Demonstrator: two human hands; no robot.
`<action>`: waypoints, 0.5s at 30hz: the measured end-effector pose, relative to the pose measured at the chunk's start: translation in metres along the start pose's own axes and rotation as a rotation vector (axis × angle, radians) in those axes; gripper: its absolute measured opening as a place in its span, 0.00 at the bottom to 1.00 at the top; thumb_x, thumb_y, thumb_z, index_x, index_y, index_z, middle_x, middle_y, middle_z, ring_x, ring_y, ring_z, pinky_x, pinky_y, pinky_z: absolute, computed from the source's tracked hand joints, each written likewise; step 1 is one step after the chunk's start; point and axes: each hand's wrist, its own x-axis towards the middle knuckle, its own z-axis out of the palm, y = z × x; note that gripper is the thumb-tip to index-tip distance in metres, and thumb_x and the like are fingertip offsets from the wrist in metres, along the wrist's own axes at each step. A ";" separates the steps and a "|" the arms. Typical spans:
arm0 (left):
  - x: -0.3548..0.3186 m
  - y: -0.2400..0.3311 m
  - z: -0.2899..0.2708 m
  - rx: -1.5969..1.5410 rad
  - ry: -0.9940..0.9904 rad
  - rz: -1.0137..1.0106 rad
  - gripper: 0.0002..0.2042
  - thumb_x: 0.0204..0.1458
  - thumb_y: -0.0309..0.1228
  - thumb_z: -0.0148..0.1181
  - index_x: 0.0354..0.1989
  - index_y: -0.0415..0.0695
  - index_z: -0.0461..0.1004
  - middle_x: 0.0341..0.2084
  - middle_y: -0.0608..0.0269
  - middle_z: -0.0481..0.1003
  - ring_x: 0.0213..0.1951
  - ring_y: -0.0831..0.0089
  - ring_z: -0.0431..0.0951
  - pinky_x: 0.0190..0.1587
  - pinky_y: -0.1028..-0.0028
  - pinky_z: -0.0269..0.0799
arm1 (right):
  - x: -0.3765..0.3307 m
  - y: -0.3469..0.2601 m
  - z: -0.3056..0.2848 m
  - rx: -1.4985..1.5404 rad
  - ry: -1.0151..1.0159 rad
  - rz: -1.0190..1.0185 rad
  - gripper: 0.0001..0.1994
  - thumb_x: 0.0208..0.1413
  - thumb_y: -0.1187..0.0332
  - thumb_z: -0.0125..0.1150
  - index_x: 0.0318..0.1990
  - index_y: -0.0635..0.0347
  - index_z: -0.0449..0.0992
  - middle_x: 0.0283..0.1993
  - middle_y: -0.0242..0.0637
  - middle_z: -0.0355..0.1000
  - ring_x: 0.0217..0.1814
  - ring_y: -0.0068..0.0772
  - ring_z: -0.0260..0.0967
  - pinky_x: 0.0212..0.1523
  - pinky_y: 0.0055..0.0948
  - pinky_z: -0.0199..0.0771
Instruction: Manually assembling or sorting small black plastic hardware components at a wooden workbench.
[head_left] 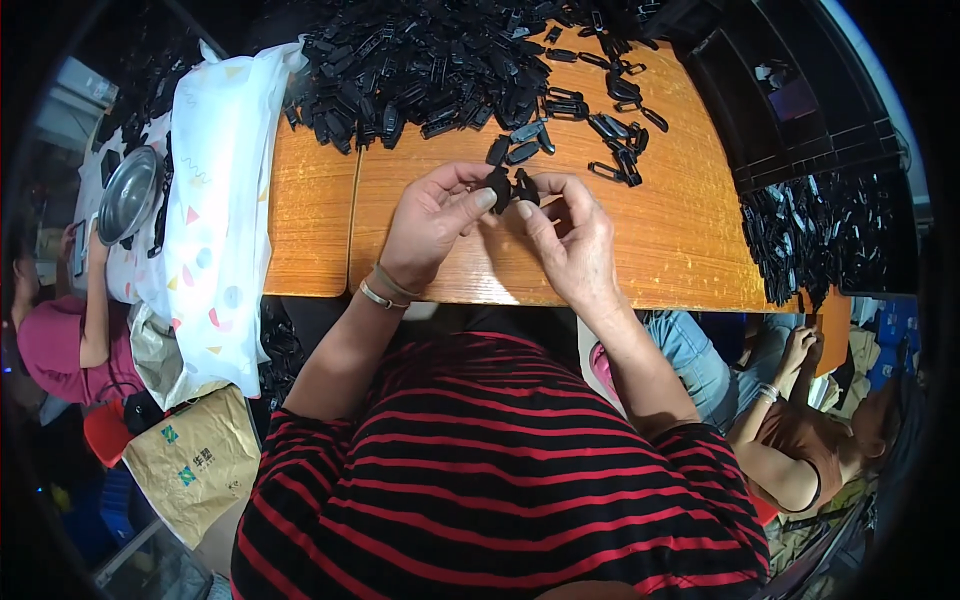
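Note:
Above the front part of the wooden table [450, 275], my left hand [432, 222] pinches a small black plastic piece [497, 187] between thumb and fingers. Close beside it, my right hand [578, 240] grips another small black plastic piece [527, 188], also by thumb and fingertips. The two pieces are nearly together; whether they touch I cannot tell. Just beyond my fingers lie a few loose dark plastic pieces [523, 152]. Fingers cover much of both held pieces, so their exact kind is unclear.
A big heap of black plastic pieces [420, 70] covers the table's far side, with loose ones [622, 150] to its right. A patterned white plastic sheet [215, 200] and a metal bowl [130, 195] are at left. Another heap [810, 235] lies right. People sit on both sides.

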 end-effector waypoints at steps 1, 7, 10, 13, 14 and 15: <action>0.000 0.000 0.001 0.009 -0.016 0.037 0.11 0.59 0.27 0.57 0.48 0.39 0.73 0.30 0.72 0.76 0.28 0.88 0.71 0.28 0.87 0.62 | 0.000 0.000 0.002 0.004 -0.001 0.009 0.11 0.55 0.75 0.64 0.45 0.66 0.73 0.35 0.31 0.69 0.30 0.16 0.67 0.28 0.18 0.69; -0.002 -0.001 -0.002 0.064 -0.042 0.112 0.12 0.58 0.24 0.57 0.50 0.36 0.72 0.33 0.69 0.77 0.30 0.88 0.73 0.32 0.87 0.67 | -0.002 0.000 0.009 -0.002 0.031 -0.111 0.11 0.52 0.77 0.66 0.43 0.65 0.75 0.33 0.30 0.69 0.28 0.15 0.66 0.27 0.17 0.68; -0.004 -0.005 -0.003 0.070 -0.035 0.118 0.12 0.58 0.22 0.56 0.50 0.34 0.72 0.35 0.67 0.78 0.32 0.87 0.74 0.36 0.85 0.72 | -0.002 0.005 0.010 -0.034 -0.003 -0.107 0.11 0.51 0.77 0.66 0.42 0.65 0.75 0.33 0.33 0.70 0.27 0.18 0.67 0.27 0.19 0.69; -0.010 -0.014 -0.005 0.098 -0.007 0.111 0.13 0.58 0.22 0.56 0.51 0.34 0.72 0.35 0.67 0.78 0.32 0.88 0.74 0.37 0.86 0.71 | -0.004 0.006 0.014 -0.086 0.008 -0.140 0.11 0.50 0.78 0.67 0.42 0.64 0.75 0.33 0.37 0.70 0.27 0.26 0.71 0.26 0.23 0.71; -0.012 -0.015 -0.004 0.129 0.005 0.092 0.13 0.58 0.21 0.55 0.51 0.34 0.72 0.35 0.67 0.77 0.33 0.88 0.73 0.38 0.86 0.70 | -0.006 0.006 0.017 -0.087 0.012 -0.138 0.11 0.50 0.78 0.67 0.42 0.64 0.75 0.33 0.37 0.70 0.27 0.26 0.71 0.26 0.23 0.71; -0.015 -0.016 0.001 0.130 0.001 0.091 0.13 0.58 0.21 0.55 0.51 0.34 0.72 0.35 0.67 0.77 0.33 0.88 0.73 0.38 0.86 0.70 | -0.008 0.005 0.020 -0.136 0.047 -0.212 0.12 0.49 0.78 0.67 0.41 0.64 0.75 0.33 0.39 0.70 0.27 0.30 0.72 0.27 0.26 0.72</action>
